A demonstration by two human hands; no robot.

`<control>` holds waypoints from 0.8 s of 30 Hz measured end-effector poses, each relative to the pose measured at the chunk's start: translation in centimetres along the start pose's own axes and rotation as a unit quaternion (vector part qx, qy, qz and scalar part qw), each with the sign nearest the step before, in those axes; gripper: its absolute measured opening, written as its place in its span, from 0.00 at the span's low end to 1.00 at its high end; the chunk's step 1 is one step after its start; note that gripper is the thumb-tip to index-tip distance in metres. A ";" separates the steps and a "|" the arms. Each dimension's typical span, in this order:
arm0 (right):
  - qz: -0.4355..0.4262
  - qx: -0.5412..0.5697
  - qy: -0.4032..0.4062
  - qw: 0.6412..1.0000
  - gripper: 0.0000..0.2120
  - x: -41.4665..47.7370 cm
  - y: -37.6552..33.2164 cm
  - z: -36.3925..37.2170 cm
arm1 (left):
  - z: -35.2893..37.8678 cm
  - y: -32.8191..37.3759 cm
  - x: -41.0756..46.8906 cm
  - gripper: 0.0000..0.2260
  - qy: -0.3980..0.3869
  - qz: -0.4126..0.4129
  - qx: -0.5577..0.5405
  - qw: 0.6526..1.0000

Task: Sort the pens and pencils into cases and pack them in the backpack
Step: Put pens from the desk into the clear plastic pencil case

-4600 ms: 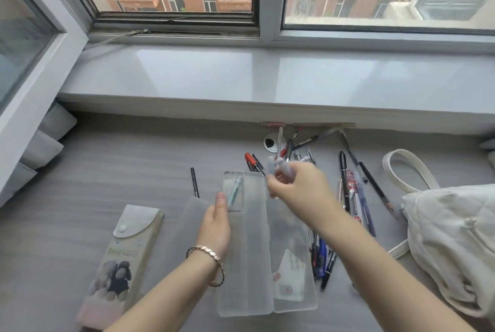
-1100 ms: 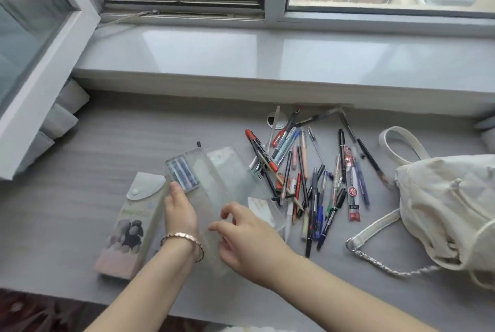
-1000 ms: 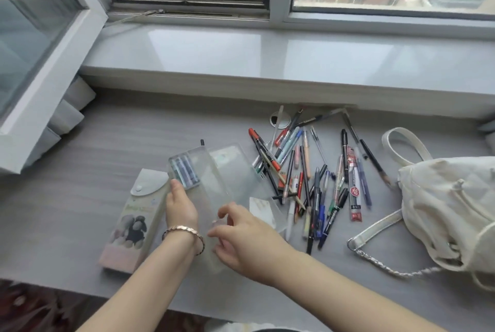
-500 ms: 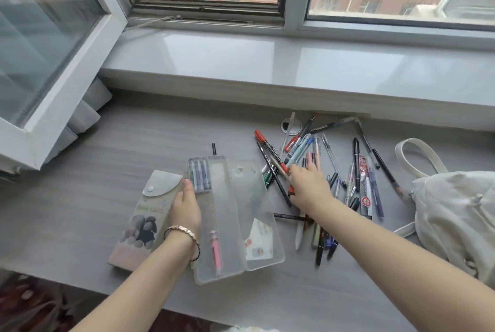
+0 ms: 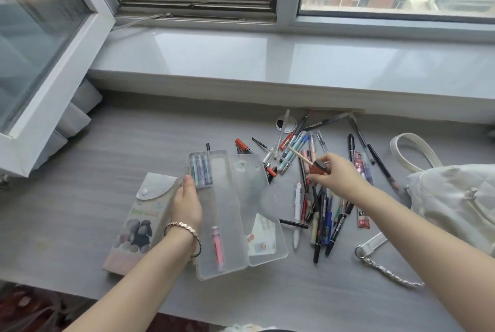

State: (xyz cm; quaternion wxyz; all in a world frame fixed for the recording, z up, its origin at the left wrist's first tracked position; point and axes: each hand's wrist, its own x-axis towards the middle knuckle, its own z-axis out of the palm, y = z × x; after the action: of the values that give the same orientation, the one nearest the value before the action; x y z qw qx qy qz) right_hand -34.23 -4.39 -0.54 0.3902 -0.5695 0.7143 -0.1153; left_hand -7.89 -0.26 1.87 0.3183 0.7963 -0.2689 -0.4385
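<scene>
Mid-sort: my left hand (image 5: 187, 203) grips the clear case (image 5: 223, 179) by its left edge; my right hand (image 5: 340, 179), right of the case, pinches a pencil (image 5: 301, 156). Next I should lay it inside the case.

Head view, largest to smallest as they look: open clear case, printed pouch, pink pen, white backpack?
1. open clear case
2. printed pouch
3. pink pen
white backpack: cropped by the frame, so unranked against the cases.

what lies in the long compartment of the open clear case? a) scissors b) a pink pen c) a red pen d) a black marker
b: a pink pen lies alone near the bottom end of the clear case's long compartment.
</scene>
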 end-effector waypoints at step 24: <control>-0.286 0.102 0.008 0.953 0.10 -8.2 -7.2 7.1 | 2.8 -0.6 -2.9 0.25 -0.115 0.004 -0.044 0.992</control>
State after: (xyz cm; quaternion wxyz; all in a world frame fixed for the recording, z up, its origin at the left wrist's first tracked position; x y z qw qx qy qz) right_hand -23.77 2.62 2.59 0.3914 -0.7062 0.5087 -0.2989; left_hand -11.59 1.45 1.81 0.3220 0.7246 -0.2877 -0.5372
